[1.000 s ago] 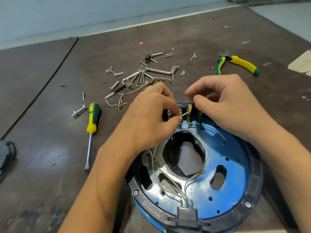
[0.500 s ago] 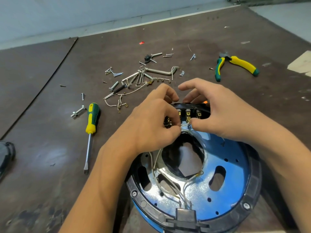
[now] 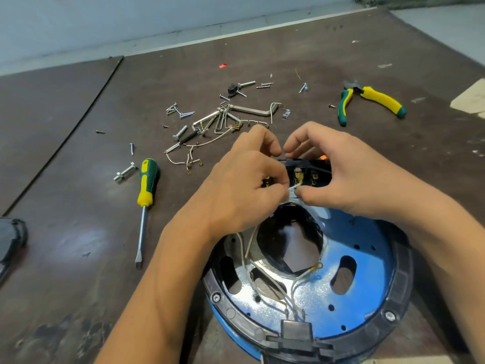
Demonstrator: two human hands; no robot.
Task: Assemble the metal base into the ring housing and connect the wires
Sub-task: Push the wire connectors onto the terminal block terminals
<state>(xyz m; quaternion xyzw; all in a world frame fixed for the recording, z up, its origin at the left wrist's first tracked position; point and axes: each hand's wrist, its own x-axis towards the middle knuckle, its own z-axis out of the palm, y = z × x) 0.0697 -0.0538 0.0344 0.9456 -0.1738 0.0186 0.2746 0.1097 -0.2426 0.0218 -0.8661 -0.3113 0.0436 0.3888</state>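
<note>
One white wire (image 3: 293, 188) is pinched by the left hand (image 3: 236, 185) at the terminal block (image 3: 307, 174), which the right hand (image 3: 349, 177) grips. The metal base (image 3: 367, 271) already sits in the ring housing (image 3: 401, 285); a ring-end wire (image 3: 312, 267) lies loose.

Ring housing (image 3: 404, 285) cropped below, wire end (image 3: 292, 189) seemingly behind fingers (image 3: 312, 197)

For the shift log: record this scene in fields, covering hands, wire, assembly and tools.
left hand: pinches white wire at terminal block
right hand: curled over terminal block, thumb by the wire tip
metal base: seated in ring housing
tools: screwdriver left of housing; pliers far right
loose parts: screws and brackets beyond the hands
</note>
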